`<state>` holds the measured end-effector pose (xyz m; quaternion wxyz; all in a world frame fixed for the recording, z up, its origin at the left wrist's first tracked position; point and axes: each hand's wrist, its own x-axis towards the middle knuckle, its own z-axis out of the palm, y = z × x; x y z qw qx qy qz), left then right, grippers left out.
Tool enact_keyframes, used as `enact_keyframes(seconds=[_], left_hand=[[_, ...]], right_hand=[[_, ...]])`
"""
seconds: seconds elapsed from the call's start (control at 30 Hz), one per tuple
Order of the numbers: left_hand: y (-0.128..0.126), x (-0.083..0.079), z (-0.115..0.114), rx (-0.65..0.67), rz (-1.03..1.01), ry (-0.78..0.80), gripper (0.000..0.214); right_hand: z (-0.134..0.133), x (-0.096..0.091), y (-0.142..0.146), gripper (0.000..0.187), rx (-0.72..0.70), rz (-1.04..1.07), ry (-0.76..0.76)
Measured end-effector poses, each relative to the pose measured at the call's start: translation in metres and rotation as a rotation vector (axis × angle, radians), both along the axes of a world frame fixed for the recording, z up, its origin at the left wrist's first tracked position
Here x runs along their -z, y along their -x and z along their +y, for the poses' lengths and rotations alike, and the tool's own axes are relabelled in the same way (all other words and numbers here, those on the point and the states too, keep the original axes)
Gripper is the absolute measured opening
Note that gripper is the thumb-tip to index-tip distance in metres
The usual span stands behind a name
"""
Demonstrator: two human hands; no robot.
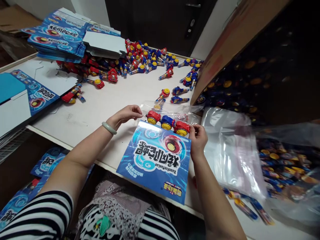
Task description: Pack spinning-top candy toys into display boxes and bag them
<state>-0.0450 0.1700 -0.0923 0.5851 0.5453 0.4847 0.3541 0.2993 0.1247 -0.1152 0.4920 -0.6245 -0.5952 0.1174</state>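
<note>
A blue printed card [156,160] lies at the near table edge, partly overhanging it. Along its far edge sit three spinning-top toys [167,122], red, blue and red, inside a clear plastic bag [170,111]. My left hand [125,115] is pinched on the left side of the bag next to the red toy. My right hand [197,138] is closed on the card's right corner and the bag beside the other red toy. A pale green bangle is on my left wrist.
Several loose red and blue toys [140,63] are heaped at the back of the white table [82,116]. A stack of blue cards [57,36] lies at back left. Clear bags [230,146] and a toy-filled cardboard box [250,50] are on the right.
</note>
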Motion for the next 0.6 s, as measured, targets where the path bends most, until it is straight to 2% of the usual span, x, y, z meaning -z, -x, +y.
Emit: enact_keyframes(seconds=[0.07, 0.13, 0.2, 0.27, 0.33, 0.43, 0.5, 0.6], left_hand=[[-0.007, 0.005, -0.004, -0.119, 0.107, -0.146, 0.016], [-0.015, 0.010, -0.005, -0.197, 0.325, -0.343, 0.009], [-0.022, 0.013, -0.003, -0.210, 0.554, -0.503, 0.009], [-0.028, 0.014, 0.000, -0.230, 0.671, -0.569, 0.007], [-0.035, 0.013, 0.003, -0.271, 0.672, -0.558, 0.006], [-0.042, 0.011, 0.000, -0.281, 0.544, -0.553, 0.006], [-0.039, 0.009, -0.010, -0.281, 0.464, -0.587, 0.008], [-0.024, 0.008, -0.034, -0.248, 0.455, -0.703, 0.008]], right_hand=[[-0.008, 0.000, 0.001, 0.028, -0.013, -0.006, -0.034], [-0.013, -0.001, 0.001, 0.026, -0.036, -0.038, -0.063], [-0.014, -0.003, 0.001, 0.025, -0.051, -0.080, -0.084], [-0.011, -0.006, 0.000, 0.025, -0.057, -0.112, -0.075], [-0.007, -0.007, 0.000, 0.025, -0.045, -0.120, -0.042], [-0.006, -0.005, 0.001, 0.025, -0.010, -0.072, -0.017], [-0.012, 0.000, 0.002, 0.024, -0.017, -0.019, -0.050], [-0.031, 0.009, 0.002, 0.019, -0.074, 0.042, -0.159]])
